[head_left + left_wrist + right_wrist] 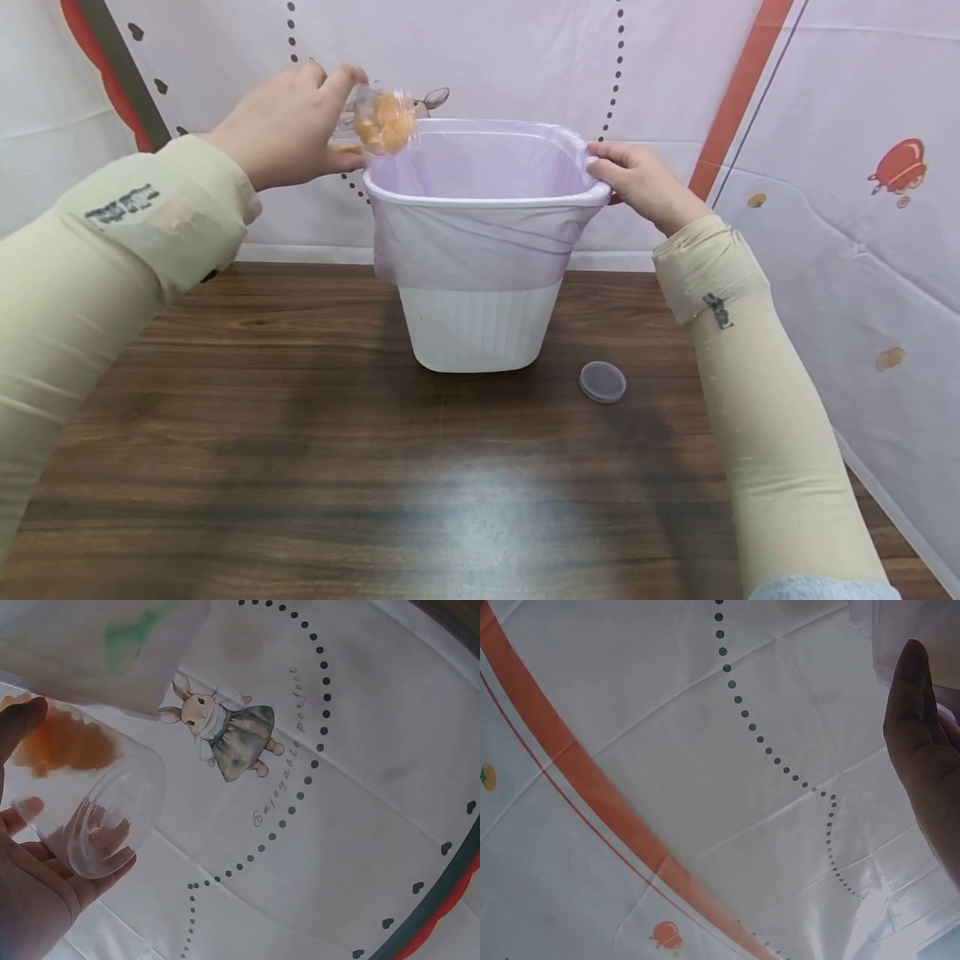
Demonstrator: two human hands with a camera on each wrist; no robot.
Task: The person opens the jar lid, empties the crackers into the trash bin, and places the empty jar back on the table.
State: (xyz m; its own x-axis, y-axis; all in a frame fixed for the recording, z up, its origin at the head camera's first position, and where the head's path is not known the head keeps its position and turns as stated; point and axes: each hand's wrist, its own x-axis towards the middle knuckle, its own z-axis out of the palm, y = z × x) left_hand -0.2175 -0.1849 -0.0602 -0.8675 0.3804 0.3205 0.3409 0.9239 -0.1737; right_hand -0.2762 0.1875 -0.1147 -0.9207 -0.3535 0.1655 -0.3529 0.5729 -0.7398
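A white trash bin (480, 333) stands upright on the table, a pale purple bag (476, 246) lining it and folded down over its rim. At the rim's left corner, my left hand (288, 125) grips a clear plastic jar (142, 784) tipped on its side, mouth towards the bin. Orange pieces (386, 123) lie inside the jar, gathered towards the mouth end. On the opposite side, my right hand (648, 179) holds the bin's rim through the bag, thumb and fingers at the right corner. The bin hides some of its fingertips.
A round, translucent lid (602, 382) lies flat on the dark wooden table (300, 467), right of the bin's base. Behind the bin and along the right side hangs a white printed sheet (487, 50) with dotted lines and small drawings.
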